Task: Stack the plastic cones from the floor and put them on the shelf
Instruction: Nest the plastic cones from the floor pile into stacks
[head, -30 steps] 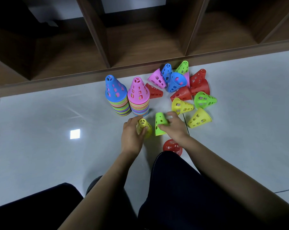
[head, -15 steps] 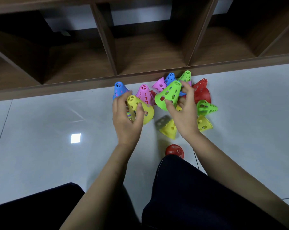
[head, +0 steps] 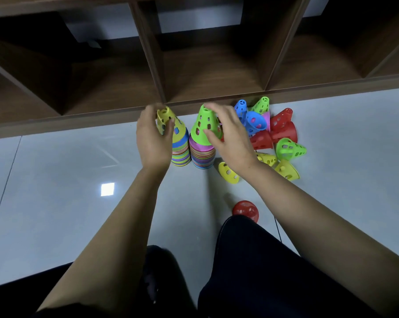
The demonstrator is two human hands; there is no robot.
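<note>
Capping both stacks at once, I have my left hand (head: 153, 138) pinching a yellow cone (head: 168, 120) onto the left stack (head: 181, 154), and my right hand (head: 228, 136) gripping a green cone (head: 204, 126) on the right stack (head: 203, 157), tips up so they nest. Loose cones (head: 283, 136) lie on the floor (head: 56, 180) beside the shelf (head: 212, 76).

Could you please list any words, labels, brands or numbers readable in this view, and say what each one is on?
None: no readable text on the yellow cone, the green cone, the two stacks, the loose cones, the shelf or the floor.
</note>
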